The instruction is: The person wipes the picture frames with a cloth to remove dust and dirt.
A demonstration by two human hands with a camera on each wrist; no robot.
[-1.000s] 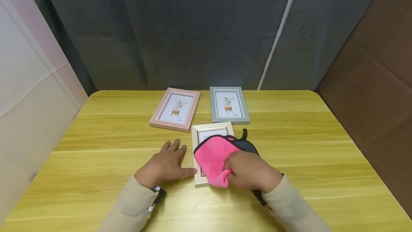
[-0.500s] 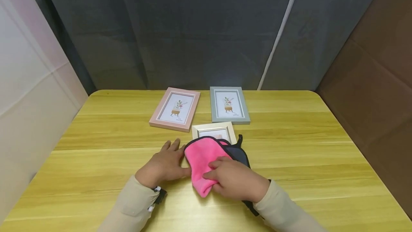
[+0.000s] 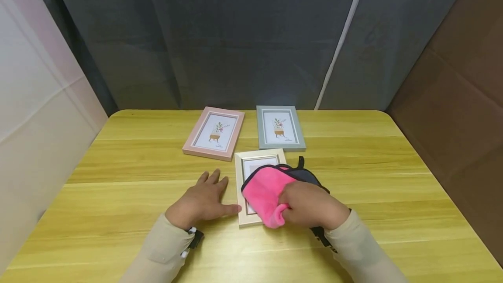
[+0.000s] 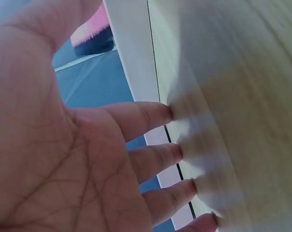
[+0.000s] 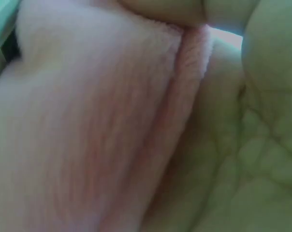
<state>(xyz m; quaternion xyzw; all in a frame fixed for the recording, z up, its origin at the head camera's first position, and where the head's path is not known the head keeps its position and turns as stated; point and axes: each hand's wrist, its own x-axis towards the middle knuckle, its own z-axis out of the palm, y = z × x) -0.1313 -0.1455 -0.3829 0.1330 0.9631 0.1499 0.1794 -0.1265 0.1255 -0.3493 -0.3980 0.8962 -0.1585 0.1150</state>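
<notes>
A cream picture frame (image 3: 241, 187) lies flat on the table, partly covered by a pink cloth (image 3: 265, 189) with black edging and a dark grey back. My right hand (image 3: 312, 204) grips the bunched cloth and presses it over the frame's glass. In the right wrist view a fold of the cloth (image 5: 88, 121) runs beside the palm. My left hand (image 3: 202, 200) rests on the table with fingers spread, its thumb against the frame's left edge. The left wrist view shows the straight fingers (image 4: 146, 116) with their tips on the table.
Behind the cream frame lie a pink picture frame (image 3: 199, 130) at the left and a grey-blue picture frame (image 3: 260, 128) at the right, both with plant pictures. A dark curtain (image 3: 235, 38) hangs past the wooden table's (image 3: 393, 187) far edge.
My right hand swept the cloth left and toward me over the cream frame, then back right and away, uncovering the frame's left side. My left hand stays in place.
</notes>
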